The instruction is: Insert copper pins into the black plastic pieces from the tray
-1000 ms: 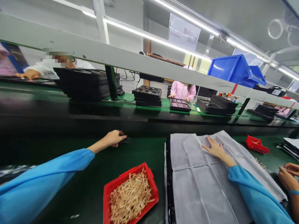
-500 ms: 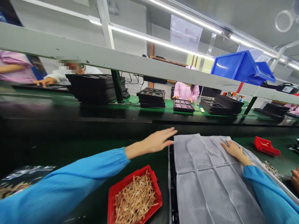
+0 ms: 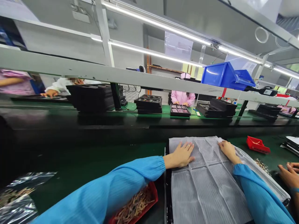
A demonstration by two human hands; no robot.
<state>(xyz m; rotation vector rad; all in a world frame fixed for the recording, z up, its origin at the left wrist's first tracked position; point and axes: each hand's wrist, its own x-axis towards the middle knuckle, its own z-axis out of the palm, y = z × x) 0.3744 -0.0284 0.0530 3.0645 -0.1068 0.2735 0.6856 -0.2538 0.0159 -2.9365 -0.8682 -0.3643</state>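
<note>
A translucent, finely ribbed sheet (image 3: 198, 193) covers a black compartment tray (image 3: 168, 199), whose dividers show through as ridges. My left hand (image 3: 183, 155) lies on the sheet near its far left part, fingers spread and extended. Towards the far right corner, my right hand (image 3: 229, 151) rests on the sheet with its fingertips by the back edge. Under my left sleeve, a red bin (image 3: 153, 196) of thin tan strips is partly hidden.
At right, a co-worker's hands (image 3: 289, 174) are close to small loose pieces (image 3: 262, 165) and a smaller red bin (image 3: 258, 144). A clear plastic bag (image 3: 21, 208) lies at left. Across the bench, people sit behind stacked black trays (image 3: 93, 98). A blue bin (image 3: 217, 74) stands on the shelf.
My left hand has moved right, from above the tray's left edge down onto the sheet. My right hand stays near the far right corner. The camera view has tilted up slightly.
</note>
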